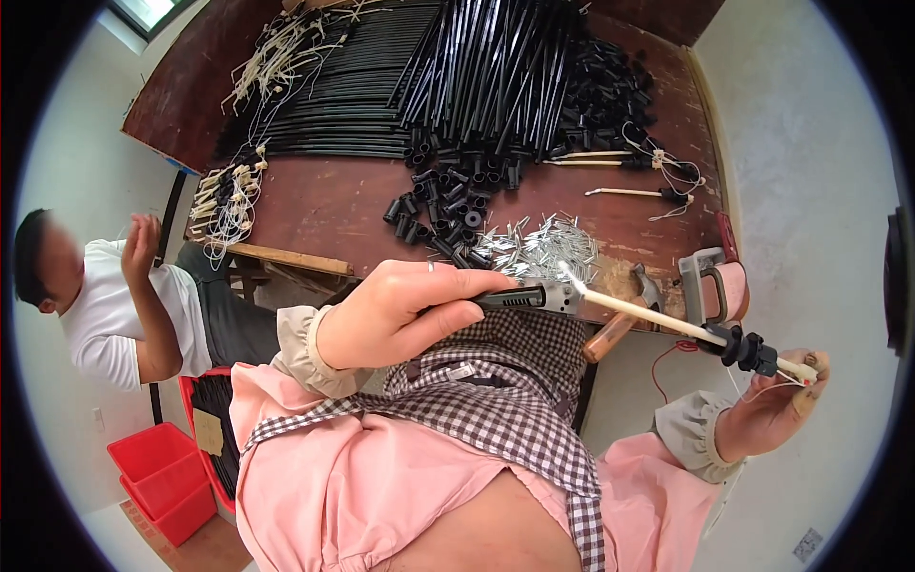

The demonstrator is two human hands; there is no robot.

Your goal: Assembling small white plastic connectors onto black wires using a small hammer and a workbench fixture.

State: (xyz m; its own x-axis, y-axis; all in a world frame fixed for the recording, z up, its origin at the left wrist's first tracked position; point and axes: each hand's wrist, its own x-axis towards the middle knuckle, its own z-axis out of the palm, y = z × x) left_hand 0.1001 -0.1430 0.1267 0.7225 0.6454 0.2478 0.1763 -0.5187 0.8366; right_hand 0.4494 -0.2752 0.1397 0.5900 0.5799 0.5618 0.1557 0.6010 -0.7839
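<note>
My left hand (396, 310), closed, grips a black handheld tool (524, 298) with a grey perforated metal end; it resembles a lighter, but I cannot be sure. A bright white spot shows just past its end, beside the tip of a thin cream-coloured rod (658, 318). My right hand (772, 405) pinches the rod's other end, and its fingertips look wrapped or stained. Black ribbed fittings (746, 350) sit around the rod near my right fingers, with a thin white cord (772, 384) hanging by them. The rod slants across the table's front edge.
On the brown table (334, 210) lie black tubes (486, 76), short black sleeves (448, 200), silver pins (543, 246), corded rods (229, 200) and a wooden-handled hammer (620, 324). A grey-and-red tool (715, 281) stands right. A seated person (124, 296) is left, near red bins (167, 477).
</note>
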